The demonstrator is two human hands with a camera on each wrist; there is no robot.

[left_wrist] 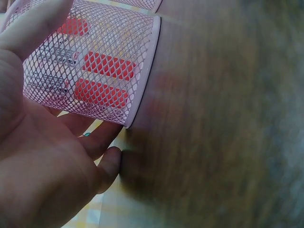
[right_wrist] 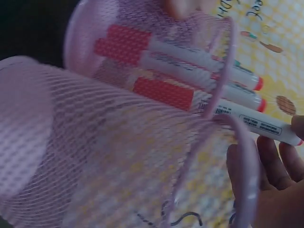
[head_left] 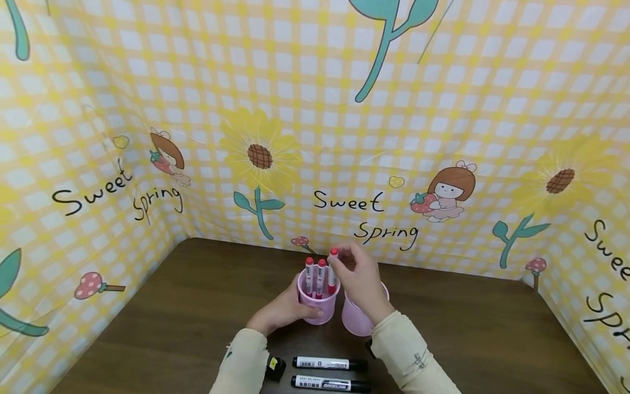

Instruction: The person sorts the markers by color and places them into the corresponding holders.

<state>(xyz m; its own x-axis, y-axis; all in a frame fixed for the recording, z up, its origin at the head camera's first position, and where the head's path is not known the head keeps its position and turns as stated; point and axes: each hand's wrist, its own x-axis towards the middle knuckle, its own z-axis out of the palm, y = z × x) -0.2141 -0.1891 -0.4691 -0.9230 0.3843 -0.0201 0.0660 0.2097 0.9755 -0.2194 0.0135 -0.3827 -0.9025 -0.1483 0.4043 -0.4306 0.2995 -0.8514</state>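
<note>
My left hand [head_left: 283,311] grips a pink mesh pen cup [head_left: 319,314] from its left side, thumb across the front. Two red-capped whiteboard markers [head_left: 320,278] stand in it, caps down. Between thumb and fingers, my right hand [head_left: 361,279] pinches the red end of a third red marker [head_left: 332,273]. In the right wrist view, this marker's red cap [right_wrist: 164,93] is inside the cup while its white barrel [right_wrist: 254,123] sticks out past the rim. Through the mesh in the left wrist view, red caps [left_wrist: 108,65] show near the cup's base.
A second pink mesh cup [head_left: 355,320] stands just right of the first, partly hidden under my right hand and wrist. Two black-capped whiteboard markers [head_left: 322,363] lie side by side on the dark wooden table [head_left: 197,306] in front. A yellow checked cloth [head_left: 315,164] hangs behind.
</note>
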